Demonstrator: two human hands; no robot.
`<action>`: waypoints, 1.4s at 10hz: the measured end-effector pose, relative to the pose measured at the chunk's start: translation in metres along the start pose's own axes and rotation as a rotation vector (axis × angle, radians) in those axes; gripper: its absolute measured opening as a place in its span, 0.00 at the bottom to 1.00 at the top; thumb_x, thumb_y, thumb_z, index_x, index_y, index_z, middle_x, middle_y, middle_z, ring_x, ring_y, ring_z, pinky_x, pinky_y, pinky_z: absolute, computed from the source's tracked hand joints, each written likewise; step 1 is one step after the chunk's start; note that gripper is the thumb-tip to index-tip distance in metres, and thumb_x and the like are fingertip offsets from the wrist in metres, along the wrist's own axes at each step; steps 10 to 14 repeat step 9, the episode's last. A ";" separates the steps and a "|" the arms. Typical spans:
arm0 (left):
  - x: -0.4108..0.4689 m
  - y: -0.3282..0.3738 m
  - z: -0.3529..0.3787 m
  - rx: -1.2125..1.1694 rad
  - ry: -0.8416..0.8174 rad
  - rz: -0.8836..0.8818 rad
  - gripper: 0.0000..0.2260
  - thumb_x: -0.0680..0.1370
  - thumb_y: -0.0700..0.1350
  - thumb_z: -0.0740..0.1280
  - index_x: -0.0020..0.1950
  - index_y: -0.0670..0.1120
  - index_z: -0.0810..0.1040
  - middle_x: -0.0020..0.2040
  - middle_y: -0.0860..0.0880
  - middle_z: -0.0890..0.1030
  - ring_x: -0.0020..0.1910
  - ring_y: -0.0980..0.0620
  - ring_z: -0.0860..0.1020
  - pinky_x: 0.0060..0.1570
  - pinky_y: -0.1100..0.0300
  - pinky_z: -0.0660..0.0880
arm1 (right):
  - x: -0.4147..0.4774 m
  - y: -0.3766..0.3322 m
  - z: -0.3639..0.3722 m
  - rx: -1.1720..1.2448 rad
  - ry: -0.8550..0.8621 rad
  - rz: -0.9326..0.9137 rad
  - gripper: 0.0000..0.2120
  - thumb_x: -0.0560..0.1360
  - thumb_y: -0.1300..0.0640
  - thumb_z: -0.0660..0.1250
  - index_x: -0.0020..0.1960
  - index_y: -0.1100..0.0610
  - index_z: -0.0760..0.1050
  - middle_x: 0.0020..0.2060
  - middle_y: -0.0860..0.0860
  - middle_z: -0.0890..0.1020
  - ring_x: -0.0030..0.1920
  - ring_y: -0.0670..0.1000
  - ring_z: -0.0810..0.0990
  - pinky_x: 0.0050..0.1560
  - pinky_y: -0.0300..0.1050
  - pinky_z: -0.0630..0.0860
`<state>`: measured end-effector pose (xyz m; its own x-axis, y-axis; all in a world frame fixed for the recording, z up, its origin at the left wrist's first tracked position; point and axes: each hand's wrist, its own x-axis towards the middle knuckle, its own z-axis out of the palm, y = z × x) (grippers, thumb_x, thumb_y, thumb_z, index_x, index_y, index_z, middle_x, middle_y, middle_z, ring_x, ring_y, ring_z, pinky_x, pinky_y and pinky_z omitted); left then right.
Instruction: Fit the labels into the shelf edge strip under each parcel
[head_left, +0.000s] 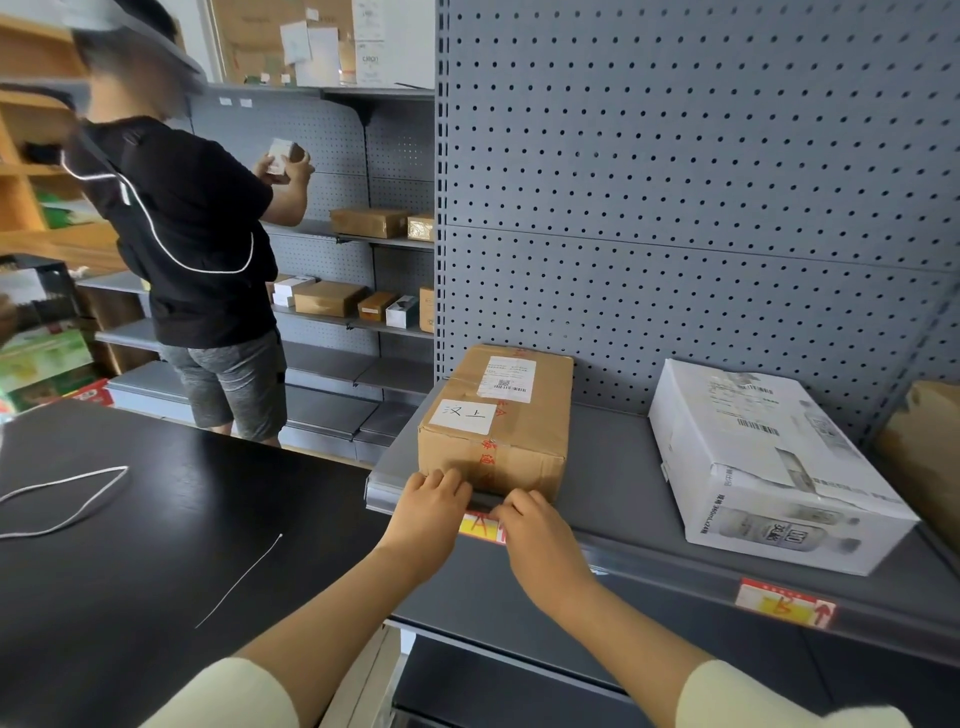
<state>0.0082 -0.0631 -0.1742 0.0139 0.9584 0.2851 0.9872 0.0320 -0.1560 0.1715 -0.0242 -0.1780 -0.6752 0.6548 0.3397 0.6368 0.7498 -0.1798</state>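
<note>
A brown cardboard parcel (498, 415) stands at the left end of the grey shelf (618, 467). Directly under it, a red and yellow label (480, 526) lies in the shelf edge strip (649, 566), partly hidden by my fingers. My left hand (434, 506) presses on the strip at the label's left end, fingers curled over the shelf edge. My right hand (530, 525) pinches the label's right end. A white parcel (769, 457) lies further right, with a second red and yellow label (784, 603) seated in the strip below it.
A black table (156, 519) with a thin white cord (67, 499) stands to the left. Another person in a black shirt (192, 234) holds a small box at the far shelves. A brown parcel (930, 457) sits at the right edge. Grey pegboard (701, 182) backs the shelf.
</note>
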 end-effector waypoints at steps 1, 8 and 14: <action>-0.001 0.001 0.000 -0.035 0.003 0.006 0.16 0.75 0.34 0.62 0.62 0.45 0.72 0.63 0.46 0.72 0.58 0.45 0.73 0.60 0.55 0.67 | -0.001 -0.003 0.002 -0.033 0.001 0.008 0.16 0.76 0.66 0.63 0.62 0.56 0.74 0.58 0.51 0.75 0.57 0.52 0.72 0.56 0.46 0.75; -0.004 0.011 -0.021 -0.102 -0.023 0.047 0.12 0.78 0.36 0.61 0.61 0.45 0.74 0.60 0.46 0.76 0.56 0.47 0.76 0.53 0.57 0.73 | -0.014 0.001 -0.009 -0.119 -0.026 -0.022 0.16 0.77 0.62 0.61 0.64 0.55 0.71 0.61 0.51 0.74 0.60 0.53 0.71 0.64 0.46 0.69; 0.000 0.024 -0.031 -0.109 -0.031 0.095 0.14 0.78 0.35 0.60 0.62 0.46 0.74 0.60 0.48 0.79 0.55 0.48 0.78 0.52 0.57 0.74 | -0.017 0.004 -0.019 -0.057 -0.031 0.026 0.13 0.78 0.61 0.61 0.63 0.56 0.72 0.60 0.51 0.76 0.58 0.53 0.73 0.60 0.45 0.72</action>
